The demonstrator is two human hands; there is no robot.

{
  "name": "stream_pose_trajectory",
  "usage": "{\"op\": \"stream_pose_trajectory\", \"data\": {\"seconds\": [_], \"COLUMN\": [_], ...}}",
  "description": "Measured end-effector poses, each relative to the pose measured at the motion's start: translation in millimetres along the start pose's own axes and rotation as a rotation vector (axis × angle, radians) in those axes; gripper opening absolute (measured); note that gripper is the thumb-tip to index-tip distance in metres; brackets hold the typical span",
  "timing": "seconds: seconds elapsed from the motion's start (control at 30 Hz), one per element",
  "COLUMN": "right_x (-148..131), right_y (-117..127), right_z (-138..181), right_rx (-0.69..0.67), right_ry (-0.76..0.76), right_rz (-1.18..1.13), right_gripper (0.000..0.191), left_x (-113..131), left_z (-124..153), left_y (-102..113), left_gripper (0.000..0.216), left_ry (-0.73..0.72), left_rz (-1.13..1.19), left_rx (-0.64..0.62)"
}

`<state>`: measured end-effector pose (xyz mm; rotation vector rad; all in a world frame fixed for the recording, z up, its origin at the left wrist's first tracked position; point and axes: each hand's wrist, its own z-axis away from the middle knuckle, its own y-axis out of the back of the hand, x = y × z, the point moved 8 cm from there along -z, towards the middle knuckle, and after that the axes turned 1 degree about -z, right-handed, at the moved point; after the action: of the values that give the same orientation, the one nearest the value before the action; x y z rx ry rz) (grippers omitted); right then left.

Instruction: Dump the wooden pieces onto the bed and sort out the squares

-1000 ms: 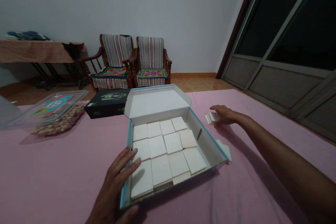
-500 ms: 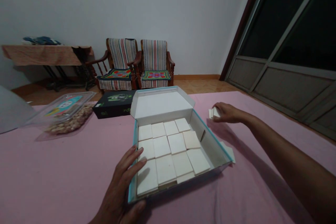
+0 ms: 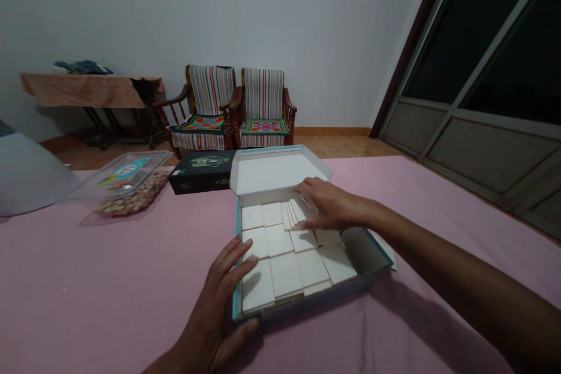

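An open cardboard box (image 3: pixel 368 241) with light-blue edges and a raised white lid holds rows of flat white square tiles (image 3: pixel 286 273). My left hand (image 3: pixel 221 298) grips its near left corner, fingers over the left wall and thumb at the front. Inside the far part of the box, my right hand (image 3: pixel 335 205) is closed around a few white tiles (image 3: pixel 294 213) that stand tilted and fanned. My palm hides the tiles beneath it. Another white piece (image 3: pixel 386 252) lies outside, against the box's right wall.
Behind and left of the box sits a black box (image 3: pixel 202 172). Farther left lies a clear plastic tub (image 3: pixel 131 172) with small beige pieces (image 3: pixel 134 197). All rest on a pink cloth (image 3: pixel 144 269). Two wooden armchairs (image 3: pixel 263 99) stand by the wall.
My right hand has moved left from the cloth into the box, carrying white tiles. My left hand stays at the box corner. The view has shifted slightly.
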<state>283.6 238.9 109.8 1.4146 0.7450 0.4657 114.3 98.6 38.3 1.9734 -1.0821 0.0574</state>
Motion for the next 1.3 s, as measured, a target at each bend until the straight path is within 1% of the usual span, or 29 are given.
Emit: {"op": "stream_pose_trajectory", "data": {"seconds": [0.03,0.1,0.17,0.2,0.27,0.3,0.37,0.43,0.47,0.5,0.53,0.57,0.63,0.73,0.8,0.9,1.0,1.07,1.13,1.23,1.3], "right_x": [5,20,41,52,72,79,87,87,84,81,76,71,65,68,72,74,76,83,93,98,89], "right_y": [7,22,31,32,27,22,5,-14,-23,-30,-37,-43,-53,-62,-65,-69,-71,-66,-53,-17,13], "right_z": [7,24,45,56,79,91,111,127,132,134,135,135,132,130,131,135,142,148,153,152,141], "right_rx": [0.042,0.113,0.133,0.126,0.076,0.031,-0.078,-0.174,-0.201,-0.213,-0.217,-0.213,-0.182,-0.111,-0.069,-0.042,-0.034,-0.014,0.014,0.063,0.113], "right_ry": [-0.005,-0.042,-0.127,-0.177,-0.26,-0.286,-0.309,-0.31,-0.302,-0.285,-0.261,-0.234,-0.197,-0.207,-0.218,-0.226,-0.221,-0.243,-0.277,-0.305,-0.3], "right_rz": [-0.016,-0.054,-0.076,-0.078,-0.073,-0.075,-0.092,-0.115,-0.122,-0.125,-0.127,-0.127,-0.128,-0.151,-0.171,-0.192,-0.208,-0.2,-0.176,-0.113,-0.063], "right_gripper": [0.051,0.037,0.023,0.019,0.019,0.021,0.031,0.051,0.06,0.065,0.065,0.061,0.046,0.033,0.03,0.027,0.031,0.038,0.044,0.05,0.054], "left_x": [0,2,2,3,3,3,4,4,4,3,3,2,3,7,8,8,8,7,5,6,7], "left_z": [0,-2,-3,-3,-4,-4,-4,-5,-5,-5,-5,-5,-5,-5,-6,-6,-5,-4,-2,-2,-2], "left_y": [0,-1,0,0,0,0,0,-1,-1,-1,-1,0,0,0,0,1,-1,-2,-2,2,6], "left_gripper": [0.052,0.052,0.05,0.048,0.046,0.046,0.047,0.048,0.049,0.05,0.05,0.049,0.048,0.047,0.046,0.045,0.048,0.053,0.059,0.064,0.066], "left_ry": [-0.005,-0.015,-0.003,0.009,0.028,0.026,0.005,-0.024,-0.035,-0.04,-0.038,-0.032,-0.019,-0.017,-0.007,0.005,-0.037,-0.044,-0.02,0.005,0.013], "left_rz": [-0.001,0.005,0.023,0.033,0.039,0.036,0.023,0.003,-0.007,-0.015,-0.018,-0.018,-0.013,-0.003,0.003,0.012,0.021,0.029,0.057,0.109,0.131], "left_rx": [0.001,0.007,0.022,0.03,0.036,0.036,0.026,0.01,0.004,0.002,0.005,0.01,0.019,0.021,0.027,0.028,0.008,-0.01,-0.016,0.022,0.071]}}
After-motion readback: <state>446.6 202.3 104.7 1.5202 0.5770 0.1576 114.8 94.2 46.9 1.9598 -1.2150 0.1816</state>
